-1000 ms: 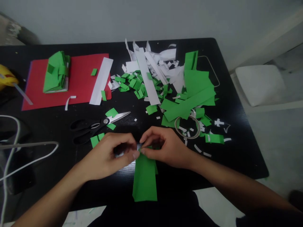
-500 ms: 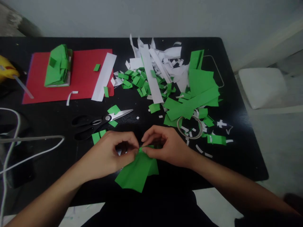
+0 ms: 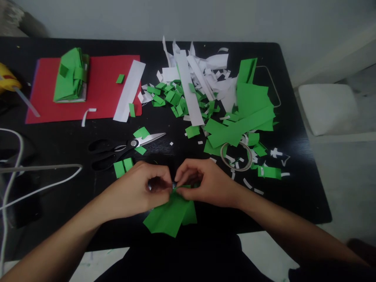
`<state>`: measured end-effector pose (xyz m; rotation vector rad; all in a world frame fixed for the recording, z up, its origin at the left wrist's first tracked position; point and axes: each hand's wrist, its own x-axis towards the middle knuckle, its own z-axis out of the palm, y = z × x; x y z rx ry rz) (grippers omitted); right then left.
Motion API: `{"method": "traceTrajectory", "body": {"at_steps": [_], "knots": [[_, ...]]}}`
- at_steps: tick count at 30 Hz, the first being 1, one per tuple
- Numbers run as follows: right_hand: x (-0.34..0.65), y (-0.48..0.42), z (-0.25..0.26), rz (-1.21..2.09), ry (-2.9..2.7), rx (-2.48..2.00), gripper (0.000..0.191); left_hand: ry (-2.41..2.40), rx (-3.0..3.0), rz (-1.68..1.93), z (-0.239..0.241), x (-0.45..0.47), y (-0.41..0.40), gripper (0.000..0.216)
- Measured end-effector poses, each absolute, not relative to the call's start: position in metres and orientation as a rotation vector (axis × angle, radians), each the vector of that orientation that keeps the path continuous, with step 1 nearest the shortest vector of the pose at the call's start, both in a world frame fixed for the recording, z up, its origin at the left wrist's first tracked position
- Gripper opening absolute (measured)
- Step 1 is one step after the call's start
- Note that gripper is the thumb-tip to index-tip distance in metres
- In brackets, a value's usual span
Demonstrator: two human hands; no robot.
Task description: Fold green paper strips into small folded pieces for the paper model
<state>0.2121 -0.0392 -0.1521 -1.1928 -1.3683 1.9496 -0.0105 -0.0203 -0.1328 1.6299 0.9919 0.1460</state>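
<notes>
Near the table's front edge, a folded sheet of green paper hangs fanned out below my fingers. My left hand pinches its top edge between thumb and forefinger. Close beside it, my right hand pinches the same edge, the other fingers curled. The fingertips hide the very top of the paper. Beyond my left hand lie black-handled scissors, blades pointing right, over small green paper pieces. A roll of tape lies past my right hand.
Green scraps and white strips are heaped at the back middle, larger green sheets to their right. A folded green paper bundle sits on red paper. A yellow glue gun and white cable are at left.
Both hands keep their pinch on the green paper, with small shifts of the fingers. The view has tilted slightly, so the things on the table sit a little higher.
</notes>
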Motion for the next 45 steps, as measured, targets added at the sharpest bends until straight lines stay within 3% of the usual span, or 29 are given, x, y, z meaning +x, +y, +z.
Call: {"method": "traceTrajectory", "body": {"at_steps": [8, 21, 25, 29, 32, 45], "knots": [[0.214, -0.031, -0.144, 1.981, -1.245, -1.256, 0.007, 1.056, 1.554, 0.209, -0.128, -0.011, -0.018, 0.011], [0.215, -0.033, -0.136, 2.075, -1.153, -1.234, 0.025, 1.170, 1.467, 0.309, -0.131, -0.011, -0.020, 0.015], [0.214, -0.034, -0.140, 1.981, -1.160, -1.254, 0.018, 1.182, 1.499, 0.432, -0.132, -0.010, -0.021, 0.016], [0.212, -0.034, -0.145, 1.857, -1.200, -1.307, 0.016, 1.170, 1.672, 0.616, -0.133, -0.008, -0.023, 0.005], [0.211, -0.035, -0.149, 1.711, -1.273, -1.334, 0.013, 1.150, 1.840, 0.712, -0.135, -0.007, -0.024, 0.014], [0.209, -0.040, -0.158, 1.584, -1.366, -1.402, 0.015, 0.969, 2.060, 0.678, -0.138, -0.005, -0.026, 0.023]]}}
